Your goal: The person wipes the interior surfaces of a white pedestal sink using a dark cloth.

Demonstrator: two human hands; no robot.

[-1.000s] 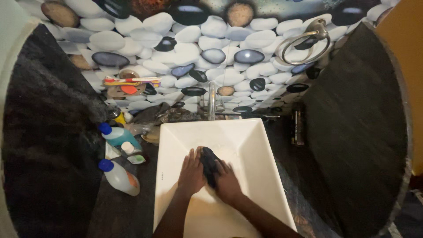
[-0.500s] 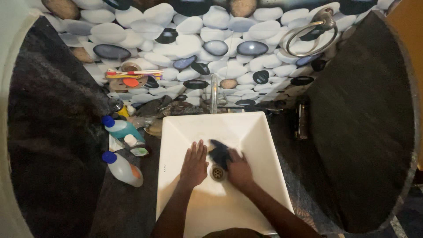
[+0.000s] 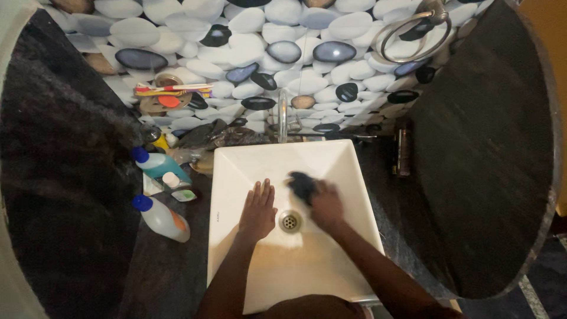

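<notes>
A white square basin [image 3: 230, 171] fills the middle of the view, with a metal drain [image 3: 289, 221] at its bottom. My left hand [image 3: 257, 210] lies flat on the basin's sloping left side, fingers apart, holding nothing. My right hand [image 3: 326, 205] presses a dark cloth [image 3: 302, 184] against the basin's far right slope, just above the drain. A chrome tap [image 3: 283, 121] rises behind the basin's back rim.
Two blue-capped bottles [image 3: 159, 218] and small containers [image 3: 170, 180] lie on the dark counter left of the basin. A toothbrush holder [image 3: 168, 94] hangs on the pebble-patterned wall. A chrome towel ring [image 3: 413, 29] is at upper right. A dark bottle [image 3: 404, 153] stands right of the basin.
My right hand has carried the dark cloth from over the drain up and to the right along the basin. The drain is now uncovered. My left hand stays flat on the left slope.
</notes>
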